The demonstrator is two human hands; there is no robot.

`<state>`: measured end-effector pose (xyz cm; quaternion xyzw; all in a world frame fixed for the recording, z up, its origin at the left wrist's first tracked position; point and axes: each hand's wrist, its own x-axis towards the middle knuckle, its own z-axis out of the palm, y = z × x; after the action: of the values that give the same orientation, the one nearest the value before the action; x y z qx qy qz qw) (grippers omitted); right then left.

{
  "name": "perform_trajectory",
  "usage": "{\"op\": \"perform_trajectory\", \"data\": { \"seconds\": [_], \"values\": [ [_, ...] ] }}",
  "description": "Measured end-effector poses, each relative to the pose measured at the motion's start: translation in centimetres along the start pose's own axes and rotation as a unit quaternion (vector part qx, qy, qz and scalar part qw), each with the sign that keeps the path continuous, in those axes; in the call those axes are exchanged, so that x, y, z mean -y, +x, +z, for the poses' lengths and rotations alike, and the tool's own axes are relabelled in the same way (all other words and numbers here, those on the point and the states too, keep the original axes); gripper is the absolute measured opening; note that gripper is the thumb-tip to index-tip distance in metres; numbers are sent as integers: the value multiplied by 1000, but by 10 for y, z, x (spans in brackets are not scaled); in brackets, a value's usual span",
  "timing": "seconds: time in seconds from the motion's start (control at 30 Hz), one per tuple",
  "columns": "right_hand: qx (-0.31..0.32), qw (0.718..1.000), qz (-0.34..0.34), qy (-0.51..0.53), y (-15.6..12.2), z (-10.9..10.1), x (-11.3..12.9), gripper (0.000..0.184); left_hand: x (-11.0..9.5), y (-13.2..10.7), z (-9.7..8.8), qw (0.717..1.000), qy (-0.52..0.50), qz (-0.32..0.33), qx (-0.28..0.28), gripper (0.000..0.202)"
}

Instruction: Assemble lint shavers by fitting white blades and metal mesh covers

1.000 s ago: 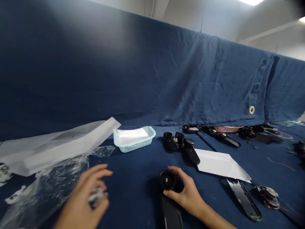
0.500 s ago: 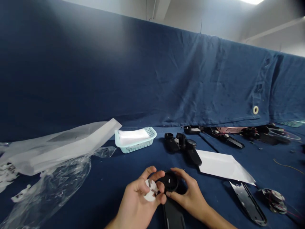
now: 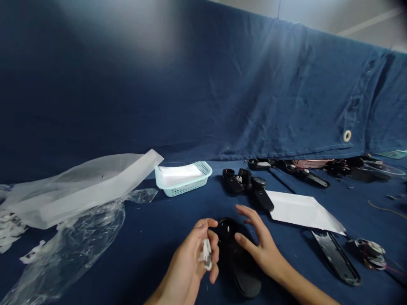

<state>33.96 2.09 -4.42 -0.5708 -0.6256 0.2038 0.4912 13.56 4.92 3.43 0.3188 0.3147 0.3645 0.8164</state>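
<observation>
Curtain (image 3: 190, 93) fills twelve o'clock behind the table (image 3: 140, 250), which bears a translucent sheet (image 3: 92, 182), with paper (image 3: 300, 209) at the sheet's three o'clock and a basket (image 3: 186, 189) at the paper's nine. The left hand (image 3: 190, 253) is at the basket's six o'clock and the right hand (image 3: 265, 250) at the left's three, its fingers apart by the housing (image 3: 246, 274), contact unclear. That housing lies between the hands, its cup (image 3: 225, 236) toward eleven o'clock, and the left fingers are clamped on a white part (image 3: 207, 254) at the cup's seven.
</observation>
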Motion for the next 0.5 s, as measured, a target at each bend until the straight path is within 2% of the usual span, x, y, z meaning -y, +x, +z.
{"op": "perform_trajectory", "data": {
  "seconds": [0.13, 0.27, 0.33, 0.43, 0.5],
  "values": [
    [-86, 991, -96, -41, -11, -1, 22, 37, 1, -3, 1, 994, 104, 14, 22, 28],
    [-58, 973, -211, -68, -25, 1, 51, 36, 7, -8, 1, 993, 112, 40, -12, 34],
    [-40, 972, -217, -81, -28, 4, 61, 39, 14, -9, 1, 994, 91, 47, -30, 39],
    [-34, 972, -213, -93, -28, 10, 66, 54, 25, -9, 0, 996, 74, 39, -44, 47],
    [-39, 970, -221, -90, -27, 12, 65, 52, 30, -9, 0, 997, 71, 24, -36, 51]
  ]
}}
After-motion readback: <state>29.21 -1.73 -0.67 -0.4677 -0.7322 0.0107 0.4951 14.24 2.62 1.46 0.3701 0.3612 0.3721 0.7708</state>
